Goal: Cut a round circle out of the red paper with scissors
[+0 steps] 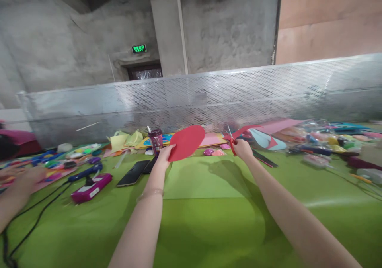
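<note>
Pinched at its left edge by my left hand [166,155] is a rounded piece of red paper [188,142], raised above the table. My right hand [243,149] is closed around the red handles of a pair of scissors [232,143], whose blades point up and away from me. The blades are apart from the rounded piece. Red and pink paper [268,128] lies just behind my right hand; whether the hand touches it I cannot tell. Below both hands, a light green sheet [205,180] lies flat on the green table [215,228].
To the left are a black phone [133,173], a purple power strip [92,188] with black cords and a cup with a straw [156,141]. Another person's blurred hand [22,180] is at far left. Bagged craft materials [325,140] lie right. A perforated metal panel [209,96] stands behind.
</note>
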Available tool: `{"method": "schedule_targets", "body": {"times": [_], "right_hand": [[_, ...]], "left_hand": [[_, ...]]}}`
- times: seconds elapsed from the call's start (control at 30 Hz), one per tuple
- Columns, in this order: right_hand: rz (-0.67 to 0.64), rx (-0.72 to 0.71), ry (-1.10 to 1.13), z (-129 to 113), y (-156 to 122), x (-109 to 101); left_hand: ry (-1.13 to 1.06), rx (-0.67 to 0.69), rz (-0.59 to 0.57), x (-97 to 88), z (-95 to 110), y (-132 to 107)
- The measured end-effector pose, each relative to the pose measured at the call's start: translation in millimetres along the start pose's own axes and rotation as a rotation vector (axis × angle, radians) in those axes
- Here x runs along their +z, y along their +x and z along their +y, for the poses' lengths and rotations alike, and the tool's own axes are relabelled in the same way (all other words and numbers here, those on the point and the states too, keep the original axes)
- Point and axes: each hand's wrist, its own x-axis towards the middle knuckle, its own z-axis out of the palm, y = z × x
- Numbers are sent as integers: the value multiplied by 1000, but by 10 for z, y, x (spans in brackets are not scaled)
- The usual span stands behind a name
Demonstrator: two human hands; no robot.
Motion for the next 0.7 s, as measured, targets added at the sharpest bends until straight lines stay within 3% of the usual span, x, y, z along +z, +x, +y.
{"method": "schedule_targets", "body": {"times": [0.23, 0.53, 0.7], "right_hand": [[66, 67, -38, 24, 31, 17], [71, 69, -63, 37, 34, 35], [68, 49, -83, 35, 36, 41]], "left_hand": [[141, -67, 61, -7, -12, -1], [486, -137, -303, 55, -43, -162], [634, -137, -402, 38, -63, -153]]}}
